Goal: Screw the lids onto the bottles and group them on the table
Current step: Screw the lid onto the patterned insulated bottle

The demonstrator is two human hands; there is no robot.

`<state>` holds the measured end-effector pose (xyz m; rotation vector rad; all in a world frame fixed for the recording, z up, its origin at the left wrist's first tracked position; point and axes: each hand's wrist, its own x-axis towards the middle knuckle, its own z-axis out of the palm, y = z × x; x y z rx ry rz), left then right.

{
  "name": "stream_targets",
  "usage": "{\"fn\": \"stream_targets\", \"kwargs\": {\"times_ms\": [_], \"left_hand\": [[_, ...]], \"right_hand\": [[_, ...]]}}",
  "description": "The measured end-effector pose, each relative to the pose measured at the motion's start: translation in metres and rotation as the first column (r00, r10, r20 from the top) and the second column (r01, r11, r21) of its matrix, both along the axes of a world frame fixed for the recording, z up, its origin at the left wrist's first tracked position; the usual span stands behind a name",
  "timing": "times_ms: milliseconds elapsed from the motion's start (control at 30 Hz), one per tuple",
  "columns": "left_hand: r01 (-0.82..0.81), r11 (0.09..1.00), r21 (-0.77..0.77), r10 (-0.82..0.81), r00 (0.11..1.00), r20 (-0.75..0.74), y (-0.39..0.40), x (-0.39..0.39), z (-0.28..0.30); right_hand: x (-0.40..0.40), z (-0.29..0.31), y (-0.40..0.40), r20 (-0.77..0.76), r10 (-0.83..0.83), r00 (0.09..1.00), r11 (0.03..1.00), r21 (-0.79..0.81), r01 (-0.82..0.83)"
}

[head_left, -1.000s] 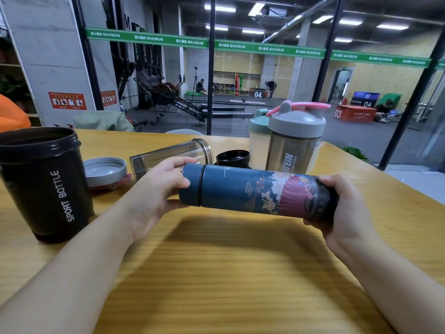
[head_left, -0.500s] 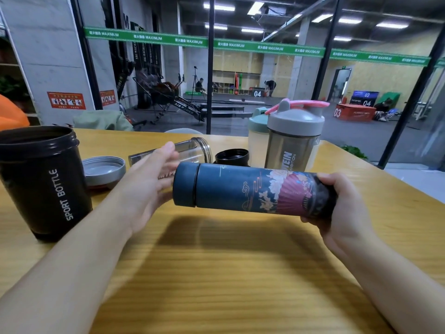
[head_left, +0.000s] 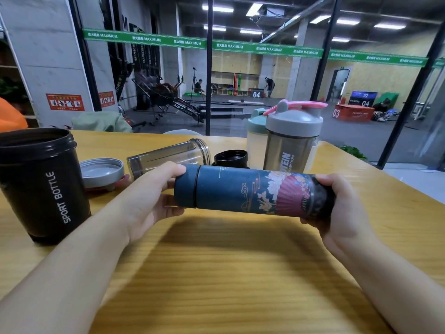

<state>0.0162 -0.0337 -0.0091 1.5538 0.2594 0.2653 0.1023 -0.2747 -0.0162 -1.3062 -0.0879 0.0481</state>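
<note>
Above the near middle of the wooden table [head_left: 216, 273], a dark blue flask [head_left: 252, 189] is lying horizontal, clear of the surface, between two hands. The left hand [head_left: 149, 196] is curling its fingers and thumb round the lid [head_left: 186, 185] at the flask's left end; the right hand [head_left: 337, 208] is wrapping round the base, beside the printed fan motif. The lid is sitting flush against the body, though whether the thread is fully home cannot be told from this angle.

The flask is looking rigid, smooth-walled and probably metal, so moderately heavy and apt to slip in a dry palm; a full wrap round the base with a counter-twist at the lid seems the sound hold.

Behind it, a clear bottle [head_left: 168, 155] is lying on its side, uncapped, with a grey lid [head_left: 101, 169] and a black cap [head_left: 230, 159] loose near it. At far left a black sport bottle [head_left: 43, 186] is standing open. Two capped shakers [head_left: 291, 143] are standing together at the rear, the likely grouping spot.
</note>
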Motion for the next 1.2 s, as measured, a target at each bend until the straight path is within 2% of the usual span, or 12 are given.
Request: {"fn": "stream_targets", "kwargs": {"times_ms": [167,333,400,533,600,667,933,1200], "left_hand": [[0.043,0.994,-0.097,-0.032,0.993,0.113,0.000,-0.001,0.002],[0.047,0.987,-0.156,-0.022,0.987,0.156,-0.001,0.001,0.002],[-0.011,0.991,-0.130,0.025,0.994,0.105,0.000,0.003,0.000],[-0.048,0.998,0.043,0.053,0.992,-0.116,0.004,0.004,-0.003],[-0.066,0.996,0.052,0.075,0.979,-0.192,0.001,0.003,-0.005],[-0.101,0.993,0.055,0.111,0.972,-0.206,-0.002,0.003,-0.007],[-0.048,0.999,0.010,0.048,0.998,-0.037,-0.004,0.006,-0.005],[0.255,0.966,-0.040,-0.251,0.964,0.093,0.015,0.005,-0.012]], "right_hand": [[0.000,0.002,0.000,-0.031,-0.009,0.999,1.000,0.011,0.010],[-0.002,0.001,0.001,-0.038,-0.011,0.999,1.000,0.028,0.012],[-0.002,0.001,0.001,-0.036,-0.007,0.999,1.000,0.028,0.008],[-0.002,-0.001,0.002,-0.016,0.012,1.000,1.000,0.018,-0.012],[-0.001,-0.002,0.002,-0.009,0.015,1.000,1.000,0.010,-0.015],[-0.001,-0.002,0.002,-0.008,0.016,1.000,1.000,0.001,-0.016],[0.003,-0.002,0.000,-0.043,0.005,0.999,1.000,0.015,-0.005],[0.004,0.002,-0.003,-0.063,-0.028,0.998,1.000,0.011,0.029]]}}
